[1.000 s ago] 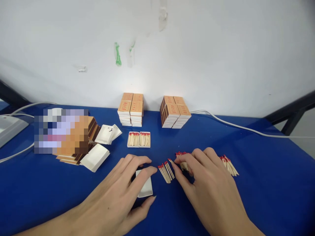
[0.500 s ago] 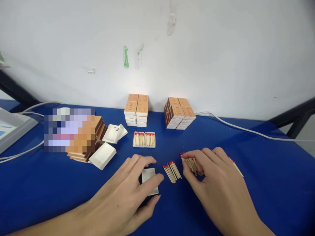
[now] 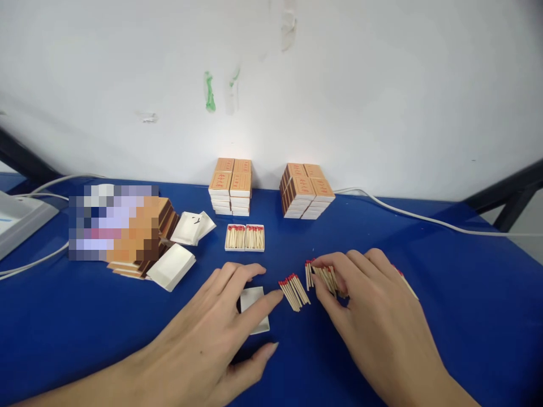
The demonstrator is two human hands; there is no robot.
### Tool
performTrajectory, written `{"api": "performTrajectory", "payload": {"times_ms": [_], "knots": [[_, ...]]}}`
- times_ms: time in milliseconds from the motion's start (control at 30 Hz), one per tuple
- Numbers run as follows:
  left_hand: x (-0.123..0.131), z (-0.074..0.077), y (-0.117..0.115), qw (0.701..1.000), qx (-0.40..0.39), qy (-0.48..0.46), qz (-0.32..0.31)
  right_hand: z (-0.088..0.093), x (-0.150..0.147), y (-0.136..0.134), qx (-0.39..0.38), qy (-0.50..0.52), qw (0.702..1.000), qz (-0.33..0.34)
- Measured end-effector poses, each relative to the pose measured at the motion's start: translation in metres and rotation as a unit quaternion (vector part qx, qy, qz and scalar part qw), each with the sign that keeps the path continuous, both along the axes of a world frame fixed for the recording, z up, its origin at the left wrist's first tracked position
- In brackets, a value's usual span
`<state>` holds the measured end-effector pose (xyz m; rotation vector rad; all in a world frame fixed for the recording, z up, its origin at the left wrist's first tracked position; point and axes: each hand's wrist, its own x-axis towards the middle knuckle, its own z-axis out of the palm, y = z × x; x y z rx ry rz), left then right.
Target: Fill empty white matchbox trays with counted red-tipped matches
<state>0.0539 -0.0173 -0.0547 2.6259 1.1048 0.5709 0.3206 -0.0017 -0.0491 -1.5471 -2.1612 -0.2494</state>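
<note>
My left hand (image 3: 220,322) is open, its fingers spread over an empty white matchbox tray (image 3: 254,308) that it partly hides. One of its fingertips comes close to a small row of red-headed matches (image 3: 294,292) lying on the blue table. To the right, my right hand (image 3: 369,305) is curled, thumb and forefinger closed around some matches (image 3: 324,278) at the edge of a loose bunch. Its palm covers the rest of that bunch. A few more matches (image 3: 405,282) poke out beyond its far side. Two trays filled with matches (image 3: 245,238) stand side by side farther back.
Two blocks of stacked matchboxes (image 3: 231,186) (image 3: 306,191) stand near the wall. At left lie empty white trays (image 3: 172,268) beside a pile of brown matchbox sleeves (image 3: 167,217), partly blurred out. A white cable (image 3: 424,225) runs along the back right of the blue table (image 3: 458,316).
A few matches now show apart from the bunch, just left of my right thumb and forefinger. My left hand stays spread over the tray. The whole view has shifted slightly.
</note>
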Motion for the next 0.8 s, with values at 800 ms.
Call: {"api": "performTrajectory", "payload": {"times_ms": [800], "knots": [[0.0013,0.0035,0.0009,1.0,-0.013,0.02,0.019,0.0018,-0.0029,-0.0028,-0.015,0.001,1.0,-0.001]]}}
